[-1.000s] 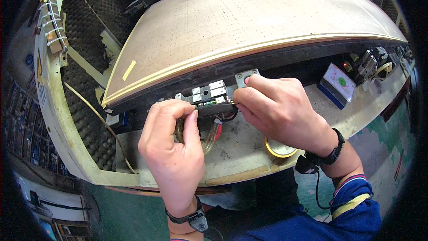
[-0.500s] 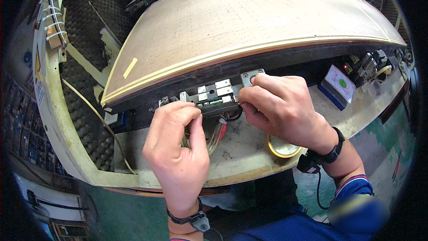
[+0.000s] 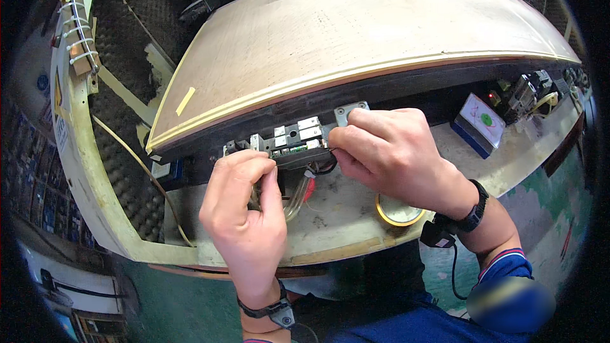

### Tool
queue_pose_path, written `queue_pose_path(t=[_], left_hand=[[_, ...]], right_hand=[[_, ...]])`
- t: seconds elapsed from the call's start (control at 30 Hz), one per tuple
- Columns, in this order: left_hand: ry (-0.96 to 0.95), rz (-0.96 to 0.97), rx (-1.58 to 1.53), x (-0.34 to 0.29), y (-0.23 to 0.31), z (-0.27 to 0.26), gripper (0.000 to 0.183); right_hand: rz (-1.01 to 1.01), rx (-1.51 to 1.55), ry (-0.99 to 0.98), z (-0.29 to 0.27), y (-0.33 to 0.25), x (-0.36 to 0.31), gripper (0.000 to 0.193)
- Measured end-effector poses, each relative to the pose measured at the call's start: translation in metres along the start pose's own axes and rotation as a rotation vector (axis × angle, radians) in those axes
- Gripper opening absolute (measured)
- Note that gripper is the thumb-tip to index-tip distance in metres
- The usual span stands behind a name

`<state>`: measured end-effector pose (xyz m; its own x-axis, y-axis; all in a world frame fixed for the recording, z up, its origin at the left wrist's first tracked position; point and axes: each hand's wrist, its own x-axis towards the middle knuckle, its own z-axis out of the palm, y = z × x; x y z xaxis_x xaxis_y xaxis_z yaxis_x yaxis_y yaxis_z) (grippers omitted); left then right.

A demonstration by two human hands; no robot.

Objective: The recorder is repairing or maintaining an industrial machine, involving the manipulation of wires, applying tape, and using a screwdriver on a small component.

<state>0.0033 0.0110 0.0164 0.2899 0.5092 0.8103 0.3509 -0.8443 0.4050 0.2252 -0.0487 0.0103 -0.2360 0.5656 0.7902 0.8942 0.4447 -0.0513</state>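
My left hand (image 3: 244,206) is closed in a pinch at the left front of a black machine module (image 3: 298,160) with small white blocks on top. My right hand (image 3: 394,152) has its fingers pressed together at the module's right end, beside a grey metal plate (image 3: 344,115) with screws. What either pinch holds is too small or hidden to make out. Below the module, clear tubes (image 3: 297,202) and dark wires hang between the hands, next to a red piece (image 3: 309,189).
A large pale board (image 3: 375,32) edged with yellow tape spans the far side. A yellow-rimmed roll of tape (image 3: 400,221) lies under my right wrist. On the right stand a blue box (image 3: 473,137) with a white top and machine parts (image 3: 528,96). A cable (image 3: 152,184) runs along the left.
Both hands, the module and the metal plate sit slightly farther left in the picture. My fingers remain pinched; the board and the blue box have hardly shifted.
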Motion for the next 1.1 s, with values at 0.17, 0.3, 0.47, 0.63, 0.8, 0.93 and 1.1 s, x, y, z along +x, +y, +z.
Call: queue_pose_path(t=[0.17, 0.3, 0.47, 0.63, 0.8, 0.93, 1.1], left_hand=[[-0.001, -0.006, -0.002, -0.001, -0.001, 0.001, 0.022], [-0.031, -0.063, -0.02, -0.001, 0.004, 0.002, 0.018], [-0.017, -0.037, 0.013, -0.001, 0.005, -0.003, 0.018], [-0.024, -0.048, -0.007, -0.003, 0.002, 0.002, 0.018], [0.004, 0.009, 0.017, -0.002, 0.002, -0.003, 0.022], [-0.004, 0.005, 0.005, -0.003, -0.003, 0.003, 0.019], [-0.011, 0.001, 0.021, -0.002, -0.002, 0.0, 0.017]], right_hand=[[0.024, 0.014, -0.028, 0.0, -0.001, 0.0, 0.017], [0.066, 0.035, -0.05, -0.005, -0.001, -0.001, 0.014], [0.177, 0.266, -0.098, -0.028, -0.001, 0.003, 0.017], [0.372, 0.357, -0.432, -0.074, 0.017, 0.012, 0.014], [0.345, 0.429, -0.549, -0.097, 0.012, 0.033, 0.025], [0.516, 0.54, -0.354, -0.081, 0.004, 0.038, 0.025], [0.452, 0.465, -0.265, -0.061, 0.009, 0.032, 0.015]])
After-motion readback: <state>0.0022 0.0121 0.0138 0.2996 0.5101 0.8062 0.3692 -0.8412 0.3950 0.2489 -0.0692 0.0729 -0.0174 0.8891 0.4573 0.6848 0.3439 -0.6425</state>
